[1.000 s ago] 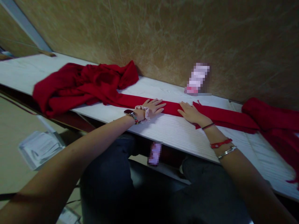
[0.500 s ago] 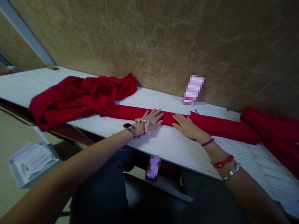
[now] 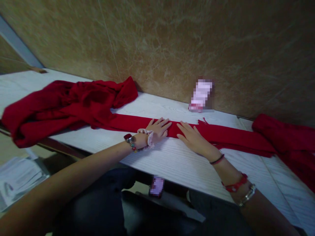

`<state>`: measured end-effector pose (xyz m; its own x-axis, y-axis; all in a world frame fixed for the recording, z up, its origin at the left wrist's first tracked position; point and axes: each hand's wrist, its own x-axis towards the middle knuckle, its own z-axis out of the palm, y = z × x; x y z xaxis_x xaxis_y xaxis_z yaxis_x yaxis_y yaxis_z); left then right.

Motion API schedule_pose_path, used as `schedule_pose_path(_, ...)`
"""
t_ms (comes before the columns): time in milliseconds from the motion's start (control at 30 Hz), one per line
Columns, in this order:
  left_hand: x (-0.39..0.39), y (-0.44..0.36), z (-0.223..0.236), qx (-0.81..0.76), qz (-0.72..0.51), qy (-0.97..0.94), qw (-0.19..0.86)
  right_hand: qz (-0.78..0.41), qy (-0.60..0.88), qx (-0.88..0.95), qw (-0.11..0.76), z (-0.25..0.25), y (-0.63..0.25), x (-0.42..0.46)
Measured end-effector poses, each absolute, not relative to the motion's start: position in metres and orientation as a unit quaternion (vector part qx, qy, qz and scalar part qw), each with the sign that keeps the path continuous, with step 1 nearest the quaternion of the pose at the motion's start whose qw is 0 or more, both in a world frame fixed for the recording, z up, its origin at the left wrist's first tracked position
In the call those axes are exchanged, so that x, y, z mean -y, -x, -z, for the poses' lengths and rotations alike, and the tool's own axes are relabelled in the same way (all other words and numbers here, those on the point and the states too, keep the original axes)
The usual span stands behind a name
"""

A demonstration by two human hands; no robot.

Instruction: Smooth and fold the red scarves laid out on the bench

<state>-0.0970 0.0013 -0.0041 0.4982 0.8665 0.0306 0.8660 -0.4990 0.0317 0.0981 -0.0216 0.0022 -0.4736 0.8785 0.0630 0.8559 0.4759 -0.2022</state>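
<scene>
A long red cloth strip, folded flat, runs across the white wood-grain table. My left hand lies flat on it, palm down and fingers spread. Just to the right, my right hand rests the same way, its fingertips close to those of the left. Neither hand grips the cloth. At the left, the red cloth turns into a crumpled heap that reaches over the table's front edge. Loose red threads stick out from the strip's back edge.
Another rumpled red cloth pile lies at the right end. A brown marbled wall borders the table's back. A blurred-out upright pink item leans there. Below left stands a bin with papers.
My hands have come slightly closer together, both still flat on the strip. The whole view has shifted a little, so the left heap and bin appear further left.
</scene>
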Motion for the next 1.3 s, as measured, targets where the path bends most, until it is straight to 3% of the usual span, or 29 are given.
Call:
schedule_pose_path(467, 0.011, 0.1, 0.003, -0.565, -0.043, -0.824, 0.011, -0.062, 0.546, 0.832, 0.069, -0.009, -0.097, 0.027)
schedule_pose_path(733, 0.001, 0.116, 0.007, -0.566, 0.004, -0.824, 0.022, -0.061, 0.543, 0.837, 0.001, -0.004, -0.109, 0.023)
schedule_pose_path(1000, -0.006, 0.153, 0.023, -0.606, -0.052, -0.794, -0.013, -0.028, 0.52, 0.852, 0.059, -0.011, -0.072, 0.023)
schedule_pose_path(1300, 0.009, 0.166, 0.01, -0.569, -0.037, -0.821, 0.02, -0.075, 0.474, 0.877, 0.027, -0.002, -0.053, 0.011)
